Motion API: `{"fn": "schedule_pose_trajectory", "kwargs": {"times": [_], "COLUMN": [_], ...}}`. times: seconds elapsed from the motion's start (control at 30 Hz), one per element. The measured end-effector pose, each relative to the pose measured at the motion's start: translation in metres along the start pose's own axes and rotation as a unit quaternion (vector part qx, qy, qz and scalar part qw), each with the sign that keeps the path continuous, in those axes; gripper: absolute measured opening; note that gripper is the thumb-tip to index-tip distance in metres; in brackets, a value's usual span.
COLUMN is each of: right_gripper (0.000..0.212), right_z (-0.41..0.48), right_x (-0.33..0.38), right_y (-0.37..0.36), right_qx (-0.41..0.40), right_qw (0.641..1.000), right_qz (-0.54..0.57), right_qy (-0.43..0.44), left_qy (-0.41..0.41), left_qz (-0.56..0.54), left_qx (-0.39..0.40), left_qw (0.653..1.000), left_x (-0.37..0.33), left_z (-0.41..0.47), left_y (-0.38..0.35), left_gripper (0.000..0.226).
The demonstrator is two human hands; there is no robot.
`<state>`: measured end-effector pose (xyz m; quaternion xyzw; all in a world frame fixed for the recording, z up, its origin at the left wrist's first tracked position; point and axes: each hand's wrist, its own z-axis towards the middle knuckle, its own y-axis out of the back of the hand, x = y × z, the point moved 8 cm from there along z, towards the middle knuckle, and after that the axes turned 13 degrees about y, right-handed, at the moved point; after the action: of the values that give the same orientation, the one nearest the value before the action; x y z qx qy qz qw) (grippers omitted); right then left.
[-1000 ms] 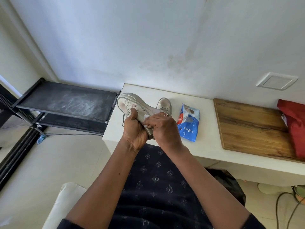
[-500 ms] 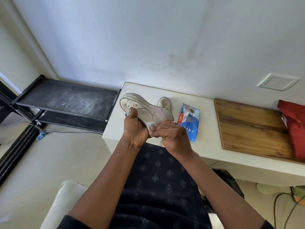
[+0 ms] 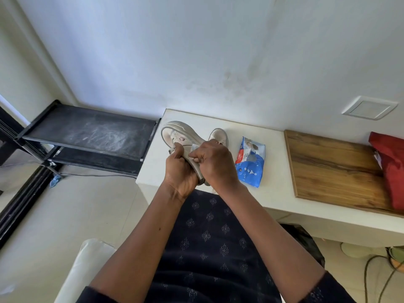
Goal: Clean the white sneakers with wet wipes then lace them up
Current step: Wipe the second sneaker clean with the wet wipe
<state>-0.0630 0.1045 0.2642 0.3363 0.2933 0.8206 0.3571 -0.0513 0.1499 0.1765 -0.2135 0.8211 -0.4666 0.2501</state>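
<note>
One white sneaker (image 3: 179, 134) is lifted above the near left corner of the white counter (image 3: 275, 189), toe pointing away, and my left hand (image 3: 180, 171) grips it from the left side. My right hand (image 3: 215, 164) presses a white wet wipe (image 3: 194, 149) against the sneaker's sole edge. The second white sneaker (image 3: 219, 136) stands on the counter behind my right hand, partly hidden. A blue pack of wet wipes (image 3: 251, 164) lies on the counter to the right of the hands.
A wooden board (image 3: 332, 169) lies on the counter at the right, with a red bag (image 3: 391, 169) on its far end. A black metal shelf rack (image 3: 87, 136) stands left of the counter. White wall rises behind. Cables lie on the floor at the bottom right.
My right hand with the wipe has slid up along the sneaker's sole from near the heel. The sneaker has tilted slightly in my left hand.
</note>
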Motion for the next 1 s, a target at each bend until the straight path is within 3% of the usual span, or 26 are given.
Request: {"fn": "schedule_pose_trajectory", "kwargs": {"times": [0.07, 0.13, 0.33, 0.5, 0.7, 1.0], "right_gripper": [0.032, 0.020, 0.016, 0.013, 0.022, 0.009], "right_z": [-0.009, -0.018, -0.019, 0.003, 0.031, -0.015], "right_x": [0.007, 0.007, -0.005, -0.024, -0.038, -0.013], "right_y": [0.003, 0.006, 0.028, 0.015, 0.018, 0.010], "right_qx": [0.007, 0.019, -0.066, -0.026, -0.083, -0.034], "right_qw": [0.999, 0.999, 0.995, 0.990, 0.983, 0.999], "right_qz": [0.014, 0.018, -0.033, -0.057, -0.036, -0.031], "right_qy": [0.031, 0.043, -0.067, -0.127, -0.163, -0.018], "left_qy": [-0.013, -0.020, -0.020, -0.012, -0.002, 0.008], "left_qz": [-0.006, 0.008, 0.048, 0.093, 0.119, 0.123], "left_qx": [-0.011, -0.011, 0.015, 0.018, 0.018, 0.020], "left_qw": [1.000, 1.000, 0.999, 0.995, 0.993, 0.992], "left_x": [-0.006, -0.009, -0.005, -0.002, 0.006, 0.000], "left_z": [-0.001, -0.001, -0.003, -0.003, -0.002, 0.001], "left_y": [0.003, 0.002, -0.007, -0.007, -0.006, 0.000], "left_gripper": [0.066, 0.064, 0.064, 0.051, 0.046, 0.063]}}
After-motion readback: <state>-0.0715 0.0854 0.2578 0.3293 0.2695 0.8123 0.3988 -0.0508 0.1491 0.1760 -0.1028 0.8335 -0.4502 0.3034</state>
